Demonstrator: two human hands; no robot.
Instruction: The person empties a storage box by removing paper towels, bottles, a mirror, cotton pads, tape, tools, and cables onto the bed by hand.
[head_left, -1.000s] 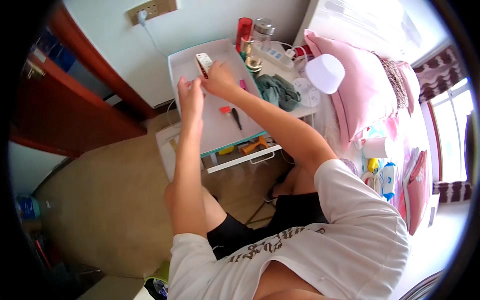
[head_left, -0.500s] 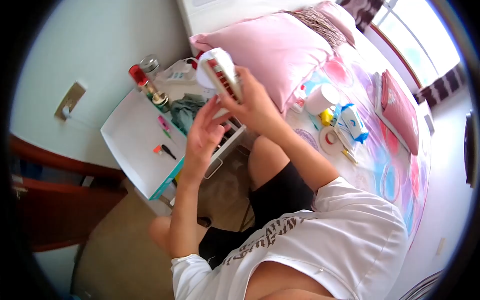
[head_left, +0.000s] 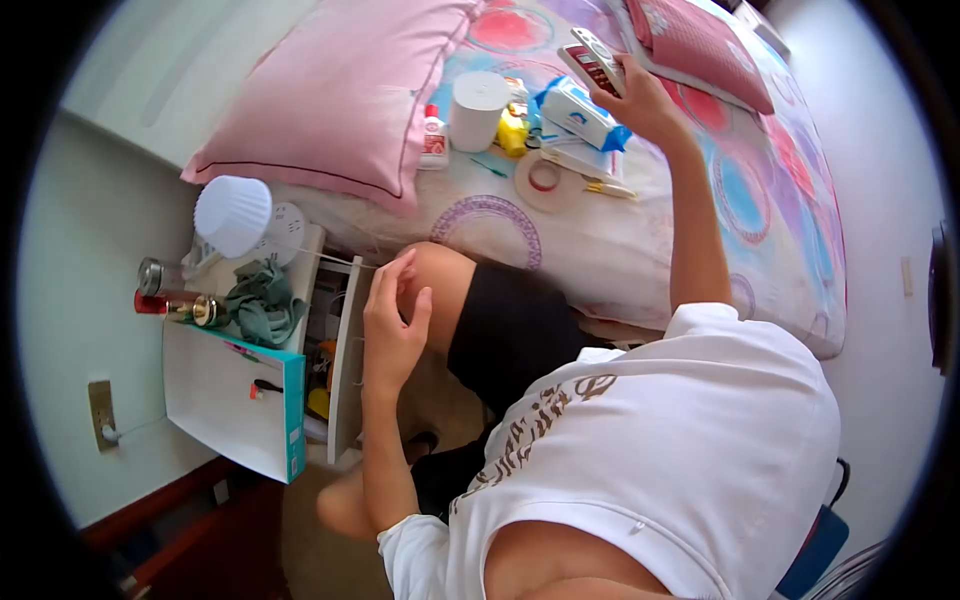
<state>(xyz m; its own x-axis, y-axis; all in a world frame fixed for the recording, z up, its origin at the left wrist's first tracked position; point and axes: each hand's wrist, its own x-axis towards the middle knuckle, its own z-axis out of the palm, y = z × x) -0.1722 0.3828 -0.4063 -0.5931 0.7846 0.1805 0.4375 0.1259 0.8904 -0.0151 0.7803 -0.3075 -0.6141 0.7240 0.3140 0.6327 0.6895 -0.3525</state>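
My right hand (head_left: 645,100) is stretched out over the bed, its fingers closed around remote controls (head_left: 596,62). Two white bodies with buttons appear to lie together in that grip. Below them on the bed is a blue and white pack of wipes (head_left: 580,112), apart from the hand. My left hand (head_left: 397,315) hovers by my bent knee with thumb and fingers apart and nothing in it. Beside it stands the pulled-out drawer (head_left: 346,365) of the nightstand, with assorted items inside that I cannot make out.
On the bed are a white paper roll (head_left: 478,110), a bottle with a red cap (head_left: 434,140), a tape roll (head_left: 543,177) and a pink pillow (head_left: 320,110). The nightstand carries a white lamp (head_left: 233,215), a green cloth (head_left: 265,300) and an open white box (head_left: 225,405).
My right hand has carried the remote controls from above the nightstand to the right, over the bed. My left hand has come away from them and lowered toward my knee. The view has turned right.
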